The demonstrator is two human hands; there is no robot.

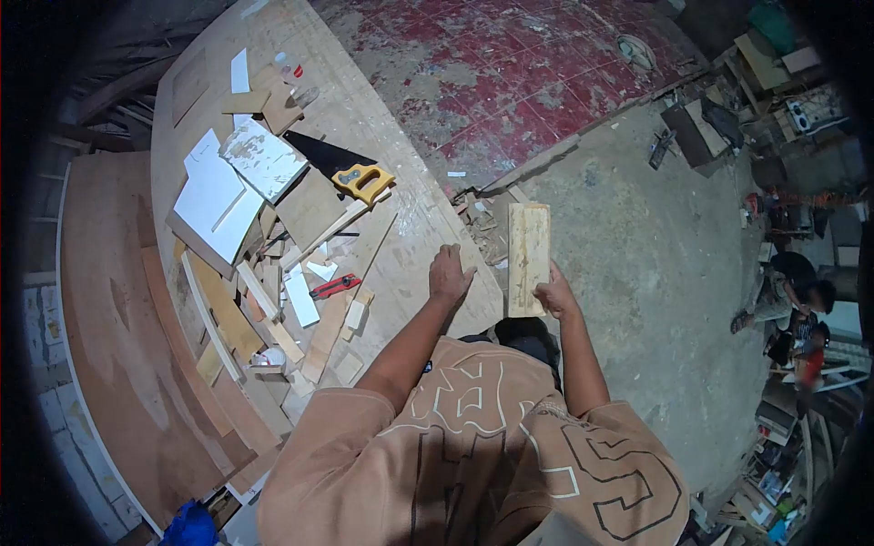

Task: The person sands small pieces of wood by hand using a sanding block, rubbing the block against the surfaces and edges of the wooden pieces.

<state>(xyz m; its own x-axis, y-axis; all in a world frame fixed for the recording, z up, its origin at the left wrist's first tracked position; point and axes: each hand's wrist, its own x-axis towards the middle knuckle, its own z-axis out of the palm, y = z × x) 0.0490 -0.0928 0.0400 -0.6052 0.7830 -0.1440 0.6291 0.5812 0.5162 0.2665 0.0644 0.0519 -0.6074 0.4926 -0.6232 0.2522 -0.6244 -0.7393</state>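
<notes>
My right hand (558,294) grips a pale wooden block (529,259) near its lower right corner. The block is held upright past the table's right edge, above the concrete floor. My left hand (449,276) rests on the wooden table (414,246) near that edge, thumb apart from the fingers, holding nothing. To its left lie a red utility knife (335,287) and wood offcuts. Farther up the table is a handsaw (363,182) with a yellow handle and dark blade. The fingers behind the block are hidden.
White sheets (214,205) and a paint-flaked board (264,158) lie among scraps on the table's left. A large brown wood panel (114,318) stands farther left. Red tiles (492,64) cover the floor beyond. Another person (790,287) crouches at far right beside clutter.
</notes>
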